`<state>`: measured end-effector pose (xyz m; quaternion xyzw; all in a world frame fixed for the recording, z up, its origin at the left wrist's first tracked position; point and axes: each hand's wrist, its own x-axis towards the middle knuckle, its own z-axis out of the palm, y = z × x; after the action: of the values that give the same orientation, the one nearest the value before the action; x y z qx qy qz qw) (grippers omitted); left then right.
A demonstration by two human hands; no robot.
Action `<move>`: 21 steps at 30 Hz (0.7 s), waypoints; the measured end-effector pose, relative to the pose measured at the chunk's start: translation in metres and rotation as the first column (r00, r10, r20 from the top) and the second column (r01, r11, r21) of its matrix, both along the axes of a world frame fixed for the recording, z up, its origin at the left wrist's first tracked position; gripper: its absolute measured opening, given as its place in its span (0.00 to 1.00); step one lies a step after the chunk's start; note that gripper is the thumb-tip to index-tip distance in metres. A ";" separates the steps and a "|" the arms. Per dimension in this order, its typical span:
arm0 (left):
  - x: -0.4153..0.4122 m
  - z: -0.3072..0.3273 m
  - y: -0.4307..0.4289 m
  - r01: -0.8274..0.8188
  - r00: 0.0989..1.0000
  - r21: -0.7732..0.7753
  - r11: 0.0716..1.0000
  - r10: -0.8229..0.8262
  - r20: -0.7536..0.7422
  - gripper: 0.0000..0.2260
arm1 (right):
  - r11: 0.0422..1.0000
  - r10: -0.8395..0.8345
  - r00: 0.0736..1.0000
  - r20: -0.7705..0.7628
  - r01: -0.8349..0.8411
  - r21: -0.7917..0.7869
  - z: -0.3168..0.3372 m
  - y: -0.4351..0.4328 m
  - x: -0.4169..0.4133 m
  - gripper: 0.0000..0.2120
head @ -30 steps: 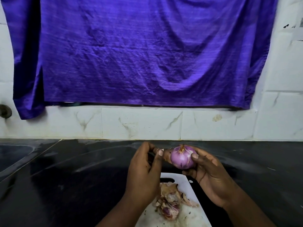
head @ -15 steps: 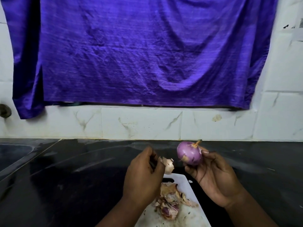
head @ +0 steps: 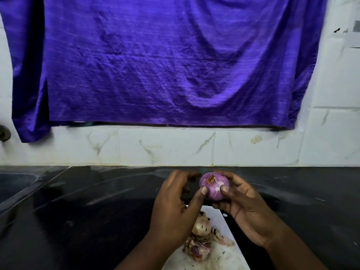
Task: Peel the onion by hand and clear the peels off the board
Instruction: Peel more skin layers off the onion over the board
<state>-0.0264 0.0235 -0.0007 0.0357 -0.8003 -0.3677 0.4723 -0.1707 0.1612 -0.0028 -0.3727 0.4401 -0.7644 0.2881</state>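
Has brought the left grip (head: 175,207) back onto the onion (head: 213,187) since half a second ago, and no longer pinches the pale scrap held then. Has also rolled the bulb, turning its dry, brownish tuft from the upper right to face the camera.

Cradles the onion in the right grip (head: 245,209), fingers curled beneath and behind, thumb pad pressed on the right flank. Clasps it from the other side with the left grip, thumb laid along the left flank, fingers curled over at the upper edge. Holds it in the air above the far end of the board (head: 224,258), touching neither board nor table (head: 87,211).

Shows a round, smooth bulb, glossy pinkish purple with faint pale streaks, no papery skin left on the side in view.

Has left the peels (head: 201,236) heaped on the flat white board below the wrists: thin, crumpled, papery shells, tan and cream with a purple tinge at the near side, small dark flecks scattered beside them.

Works over a polished black table with dull reflections. Faces white, grey-veined wall tiles (head: 165,147) hung with a wide, creased purple cloth (head: 165,65) of faint sheen.
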 end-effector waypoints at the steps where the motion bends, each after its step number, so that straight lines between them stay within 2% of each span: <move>1: 0.000 0.001 0.001 0.018 1.000 0.008 1.000 -0.018 -0.005 0.10 | 1.000 -0.014 1.000 -0.025 0.015 0.019 0.000 0.000 0.001 0.30; 19: 0.000 0.002 0.002 0.027 0.998 0.016 1.000 -0.026 -0.058 0.01 | 1.000 0.026 0.999 -0.030 -0.027 -0.009 -0.004 -0.004 0.000 0.31; 21: 0.000 0.004 0.004 0.024 0.997 0.022 0.999 -0.022 -0.076 0.04 | 1.000 0.025 0.999 -0.026 -0.025 -0.016 -0.006 -0.004 -0.002 0.32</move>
<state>-0.0263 0.0272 0.0036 0.0179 -0.7780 -0.3833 0.4974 -0.1724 0.1570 -0.0085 -0.3905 0.4327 -0.7595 0.2888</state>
